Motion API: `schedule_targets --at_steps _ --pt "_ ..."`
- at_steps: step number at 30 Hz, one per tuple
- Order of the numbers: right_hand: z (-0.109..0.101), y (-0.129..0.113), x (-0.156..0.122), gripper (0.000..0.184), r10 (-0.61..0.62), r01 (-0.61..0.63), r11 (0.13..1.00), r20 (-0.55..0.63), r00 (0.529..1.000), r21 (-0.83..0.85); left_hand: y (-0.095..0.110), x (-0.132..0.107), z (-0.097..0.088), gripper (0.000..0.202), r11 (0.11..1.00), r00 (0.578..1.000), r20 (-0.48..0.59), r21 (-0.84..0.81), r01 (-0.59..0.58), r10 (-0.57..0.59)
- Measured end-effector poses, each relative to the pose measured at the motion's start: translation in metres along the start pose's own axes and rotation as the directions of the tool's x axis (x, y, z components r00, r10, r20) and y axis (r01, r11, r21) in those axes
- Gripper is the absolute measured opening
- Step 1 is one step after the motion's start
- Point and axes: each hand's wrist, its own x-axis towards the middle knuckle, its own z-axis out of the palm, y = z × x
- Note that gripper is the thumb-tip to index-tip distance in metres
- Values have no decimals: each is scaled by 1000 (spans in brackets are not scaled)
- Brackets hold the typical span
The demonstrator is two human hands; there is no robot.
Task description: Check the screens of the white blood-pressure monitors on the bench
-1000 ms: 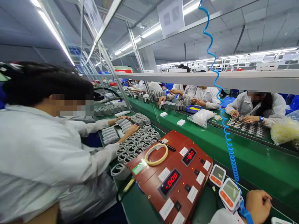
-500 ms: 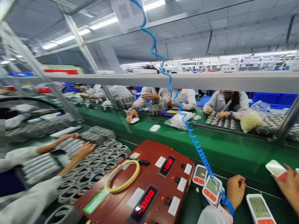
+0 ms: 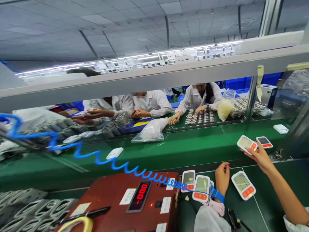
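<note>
My right hand (image 3: pixel 262 158) grips a white handheld device (image 3: pixel 246 143) with a grey screen and orange buttons, held up over the edge of the green belt (image 3: pixel 173 151). Close behind it, a similar device (image 3: pixel 265 142) with a darker screen lies on the belt. My left hand (image 3: pixel 222 178) is curled closed above the bench, with nothing visible in it; a blue strap (image 3: pixel 216 194) circles its wrist. To its left lie two devices, one (image 3: pixel 188 180) beside another (image 3: pixel 201 188), partly covering a further one. Between my hands another device (image 3: pixel 243 185) lies screen up.
A red-brown box (image 3: pixel 113 193) with red digits stands at left, bearing a pen (image 3: pixel 96 212) and tape roll (image 3: pixel 79 224). A blue coiled cord (image 3: pixel 135 170) crosses the view. Grey housings (image 3: pixel 36 209) lie lower left. Co-workers (image 3: pixel 152 103) sit across the belt beneath a shelf rail (image 3: pixel 154 77).
The view has swung right, so things appear shifted left. My right hand, with its device, now shows fully above the belt's edge. My left hand stays curled beside the devices.
</note>
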Motion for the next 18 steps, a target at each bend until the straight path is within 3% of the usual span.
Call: schedule_targets --at_steps 7,11,18 --pt "29 -61 -56 56 25 -46 990 156 987 132 0 0 -1 25 1000 999 23 7 27 -27" --pt "33 -72 -68 62 39 -67 991 227 973 114 -1 0 -2 25 1000 999 37 1 27 -27" --pt "38 -81 -81 63 -26 4 994 203 979 106 -4 1 -1 25 1000 999 44 -22 23 -22"
